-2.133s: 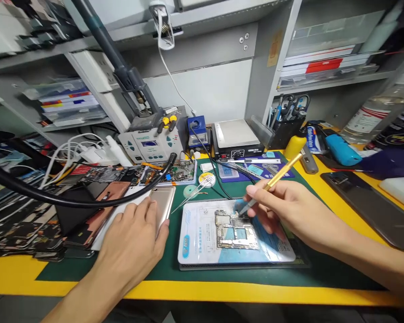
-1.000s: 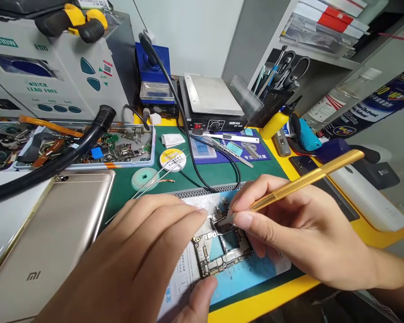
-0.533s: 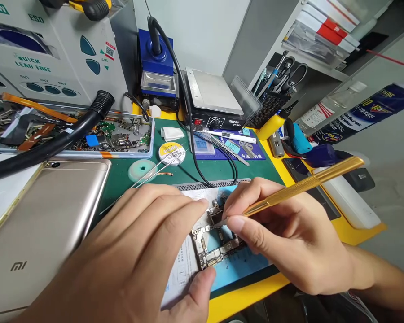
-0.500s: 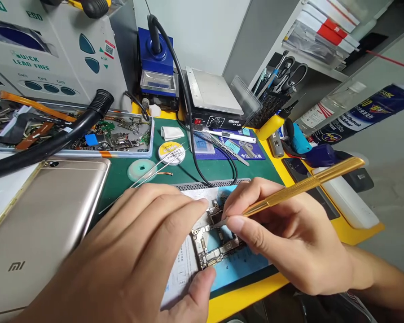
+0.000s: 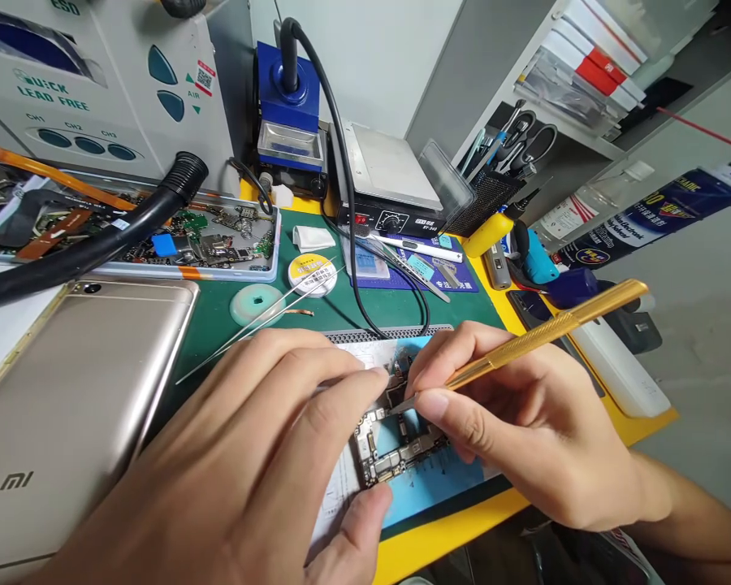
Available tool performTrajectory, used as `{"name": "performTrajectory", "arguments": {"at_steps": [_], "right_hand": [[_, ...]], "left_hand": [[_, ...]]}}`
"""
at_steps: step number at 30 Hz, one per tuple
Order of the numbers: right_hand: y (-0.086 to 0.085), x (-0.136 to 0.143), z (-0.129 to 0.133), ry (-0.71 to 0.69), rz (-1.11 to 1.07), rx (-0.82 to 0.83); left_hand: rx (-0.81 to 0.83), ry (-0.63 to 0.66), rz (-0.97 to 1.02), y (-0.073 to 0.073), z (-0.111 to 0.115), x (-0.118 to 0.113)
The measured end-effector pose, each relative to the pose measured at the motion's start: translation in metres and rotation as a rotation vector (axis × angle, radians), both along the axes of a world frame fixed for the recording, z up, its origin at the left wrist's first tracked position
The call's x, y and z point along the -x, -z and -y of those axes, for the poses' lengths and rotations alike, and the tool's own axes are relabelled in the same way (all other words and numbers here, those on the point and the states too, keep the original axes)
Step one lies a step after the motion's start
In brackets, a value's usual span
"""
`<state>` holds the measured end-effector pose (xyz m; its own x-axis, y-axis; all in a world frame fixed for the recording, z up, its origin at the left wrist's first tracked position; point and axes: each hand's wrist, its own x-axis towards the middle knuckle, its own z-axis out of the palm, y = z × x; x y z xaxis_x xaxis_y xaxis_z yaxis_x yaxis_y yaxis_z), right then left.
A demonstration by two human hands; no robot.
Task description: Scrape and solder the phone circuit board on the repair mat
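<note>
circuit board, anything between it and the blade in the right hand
Nothing visible does: the gold-handled blade in the right hand reaches down to the circuit board, its tip at or just over it. The left hand arches over the board's left side, beside the tip.

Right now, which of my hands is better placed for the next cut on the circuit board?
Probably the right: the right hand holds the gold-handled knife, its blade at the circuit board. The left hand holds no tool; its fingers sit around the board's left side, seemingly steadying it.
</note>
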<state>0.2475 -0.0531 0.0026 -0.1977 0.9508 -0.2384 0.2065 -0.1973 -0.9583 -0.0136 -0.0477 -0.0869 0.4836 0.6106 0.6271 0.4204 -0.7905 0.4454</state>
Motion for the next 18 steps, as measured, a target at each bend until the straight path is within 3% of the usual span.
{"name": "performTrajectory", "arguments": {"at_steps": [10, 18], "right_hand": [[0.0047, -0.0037, -0.0036, -0.038, -0.077, 0.096], [0.0046, -0.0035, -0.0030, -0.044, -0.098, 0.031]], "left_hand": [[-0.045, 0.004, 0.049, -0.0026, -0.0019, -0.0034], [-0.059, -0.012, 0.059, -0.0002, -0.0033, -0.0031]]}}
